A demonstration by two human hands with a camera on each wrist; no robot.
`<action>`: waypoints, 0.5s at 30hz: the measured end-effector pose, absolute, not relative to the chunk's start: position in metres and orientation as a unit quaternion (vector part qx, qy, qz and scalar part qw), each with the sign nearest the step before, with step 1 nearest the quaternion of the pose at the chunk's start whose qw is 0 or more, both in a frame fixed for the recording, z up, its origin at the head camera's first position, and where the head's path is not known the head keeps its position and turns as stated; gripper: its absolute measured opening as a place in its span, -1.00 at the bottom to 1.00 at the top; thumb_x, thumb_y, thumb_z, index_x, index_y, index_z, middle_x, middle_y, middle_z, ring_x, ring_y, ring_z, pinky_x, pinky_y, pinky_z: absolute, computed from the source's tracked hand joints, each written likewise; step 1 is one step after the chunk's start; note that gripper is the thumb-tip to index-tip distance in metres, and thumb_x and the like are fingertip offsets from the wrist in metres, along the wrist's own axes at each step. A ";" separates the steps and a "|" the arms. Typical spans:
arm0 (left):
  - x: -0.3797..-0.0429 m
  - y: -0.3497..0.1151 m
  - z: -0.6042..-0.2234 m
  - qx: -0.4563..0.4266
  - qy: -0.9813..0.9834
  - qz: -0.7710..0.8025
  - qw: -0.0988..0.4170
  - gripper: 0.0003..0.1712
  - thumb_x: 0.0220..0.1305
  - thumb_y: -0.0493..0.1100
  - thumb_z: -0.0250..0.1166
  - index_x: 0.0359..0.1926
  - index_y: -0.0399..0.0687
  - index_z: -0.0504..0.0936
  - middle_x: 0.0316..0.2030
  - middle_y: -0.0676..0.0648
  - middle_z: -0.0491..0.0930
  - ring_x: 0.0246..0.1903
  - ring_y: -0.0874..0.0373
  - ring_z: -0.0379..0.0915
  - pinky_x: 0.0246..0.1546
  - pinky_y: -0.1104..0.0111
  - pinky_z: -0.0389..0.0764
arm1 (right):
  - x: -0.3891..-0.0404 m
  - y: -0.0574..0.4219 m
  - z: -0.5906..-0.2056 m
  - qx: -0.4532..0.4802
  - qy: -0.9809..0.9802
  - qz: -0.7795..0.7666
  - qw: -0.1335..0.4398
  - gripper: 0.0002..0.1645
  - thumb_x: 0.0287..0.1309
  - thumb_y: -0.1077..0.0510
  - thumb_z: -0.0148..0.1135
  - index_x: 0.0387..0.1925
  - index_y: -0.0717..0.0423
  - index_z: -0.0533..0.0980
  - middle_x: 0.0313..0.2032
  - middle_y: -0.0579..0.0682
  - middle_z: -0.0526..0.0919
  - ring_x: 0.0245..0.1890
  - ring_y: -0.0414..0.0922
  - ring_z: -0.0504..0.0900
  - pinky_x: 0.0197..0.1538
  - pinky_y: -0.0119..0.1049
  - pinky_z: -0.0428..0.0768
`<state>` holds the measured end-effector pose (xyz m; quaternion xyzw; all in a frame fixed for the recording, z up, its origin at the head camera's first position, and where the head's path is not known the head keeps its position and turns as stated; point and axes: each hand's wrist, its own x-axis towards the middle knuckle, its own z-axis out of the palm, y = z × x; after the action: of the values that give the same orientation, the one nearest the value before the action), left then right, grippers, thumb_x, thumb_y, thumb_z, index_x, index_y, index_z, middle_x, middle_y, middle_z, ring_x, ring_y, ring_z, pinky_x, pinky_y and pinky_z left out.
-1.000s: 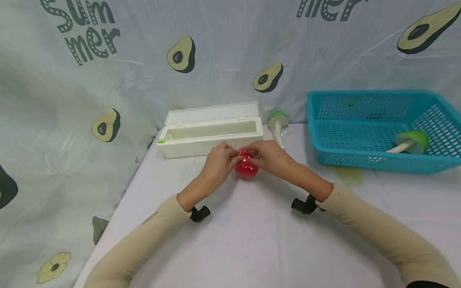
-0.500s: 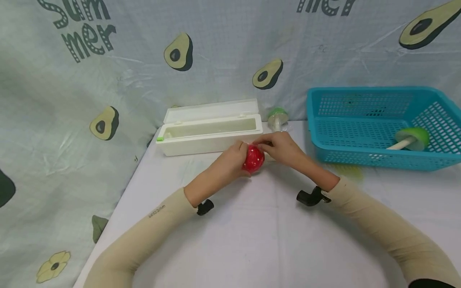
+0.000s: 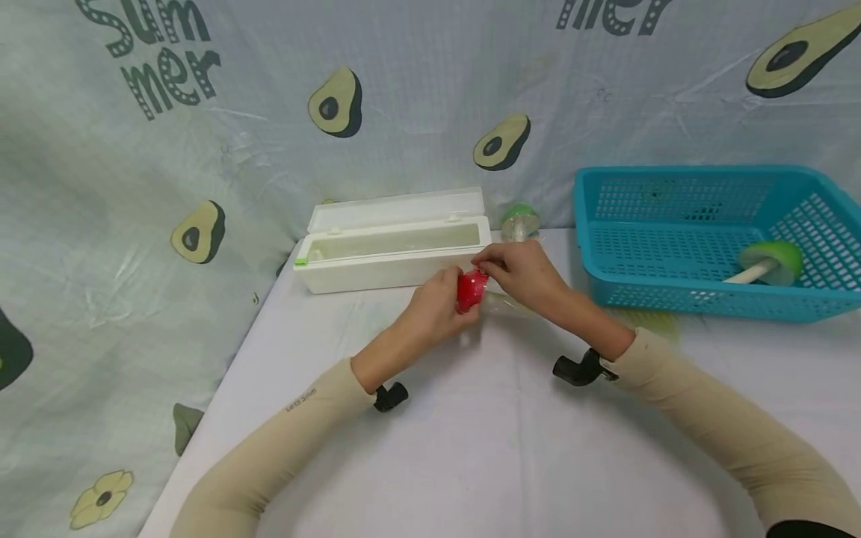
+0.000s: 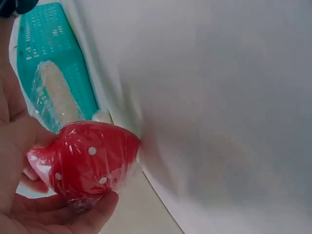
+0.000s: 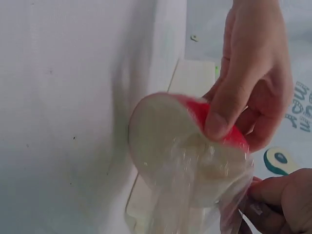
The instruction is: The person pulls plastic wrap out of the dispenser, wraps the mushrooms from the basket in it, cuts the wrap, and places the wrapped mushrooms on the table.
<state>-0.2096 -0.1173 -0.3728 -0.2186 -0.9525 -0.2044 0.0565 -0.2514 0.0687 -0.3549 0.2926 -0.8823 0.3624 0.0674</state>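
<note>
A toy mushroom with a white-dotted red cap and a pale stem is wrapped in clear plastic. It lies sideways just above the table, its stem toward the right. My left hand grips the cap from the left, thumb and fingers on its rim in both wrist views. At the cap's far right edge, my right hand pinches the plastic; its fingertips are partly cut off in the right wrist view. In the head view my right hand hides part of the stem.
Behind the hands stands a white long box with its lid raised. A green-capped mushroom in plastic lies beside it. To the right, a blue basket holds another green mushroom. A printed curtain hangs behind the table.
My left hand has moved right and taken the cap from the side, turning the mushroom. My right hand has shifted slightly right and up, its fingers at the wrapping.
</note>
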 end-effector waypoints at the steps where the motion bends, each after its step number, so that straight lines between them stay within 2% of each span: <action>1: -0.208 -0.117 -0.372 -0.214 -0.951 -0.218 0.050 -0.46 0.31 -0.07 0.41 0.08 -0.40 0.46 -0.14 -0.22 0.59 -0.21 0.00 0.57 -0.21 0.31 0.70 | -0.250 0.068 -0.354 0.297 -0.883 0.356 0.075 -0.78 0.32 0.27 0.32 -0.03 0.23 0.71 -0.16 0.12 0.79 -0.23 -0.01 0.73 -0.12 -0.17 0.71; 5: -0.206 -0.116 -0.370 -0.201 -0.945 -0.258 0.019 -0.52 0.35 0.00 0.40 0.04 -0.29 0.54 -0.22 -0.13 0.59 -0.27 0.07 0.52 -0.30 0.38 0.64 | -0.246 0.065 -0.351 0.320 -0.883 0.336 0.072 -0.66 0.31 0.30 0.32 0.11 0.21 0.60 -0.15 0.14 0.79 -0.20 0.00 0.77 -0.21 -0.21 0.70; 7: -0.206 -0.118 -0.370 -0.203 -0.945 -0.258 0.008 -0.54 0.36 0.00 0.38 0.05 -0.27 0.55 -0.20 -0.11 0.59 -0.26 0.09 0.50 -0.27 0.40 0.62 | -0.246 0.064 -0.348 0.333 -0.883 0.327 0.050 -0.56 0.32 0.31 0.30 0.20 0.20 0.50 -0.12 0.16 0.78 -0.15 0.03 0.78 -0.22 -0.21 0.71; 8: -0.207 -0.120 -0.370 -0.206 -0.945 -0.255 0.002 -0.55 0.37 -0.01 0.37 0.05 -0.26 0.55 -0.18 -0.11 0.59 -0.24 0.09 0.50 -0.26 0.39 0.62 | -0.246 0.063 -0.347 0.345 -0.882 0.320 0.033 -0.52 0.33 0.32 0.28 0.25 0.20 0.44 -0.08 0.18 0.77 -0.19 0.05 0.79 -0.25 -0.19 0.71; 11: -0.209 -0.126 -0.371 -0.219 -0.943 -0.248 -0.021 -0.55 0.39 -0.05 0.36 0.10 -0.28 0.53 -0.12 -0.13 0.61 -0.18 0.08 0.52 -0.18 0.36 0.62 | -0.245 0.061 -0.346 0.372 -0.880 0.293 -0.028 -0.40 0.34 0.33 0.23 0.36 0.21 0.30 0.07 0.22 0.70 0.00 0.15 0.70 -0.10 -0.11 0.70; 15: -0.213 -0.134 -0.374 -0.229 -0.934 -0.269 -0.058 -0.39 0.22 -0.14 0.51 0.18 -0.32 0.47 -0.02 -0.15 0.62 -0.04 0.04 0.57 -0.02 0.33 0.63 | -0.242 0.058 -0.346 0.385 -0.878 0.265 -0.103 -0.20 0.29 0.35 0.22 0.48 0.23 0.12 0.27 0.28 0.54 0.33 0.30 0.34 0.20 0.08 0.56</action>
<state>-0.2129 -0.1335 -0.3743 -0.2291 -0.9337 -0.2689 -0.0582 -0.2415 0.0585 -0.3463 0.3846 -0.8783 0.2649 -0.1029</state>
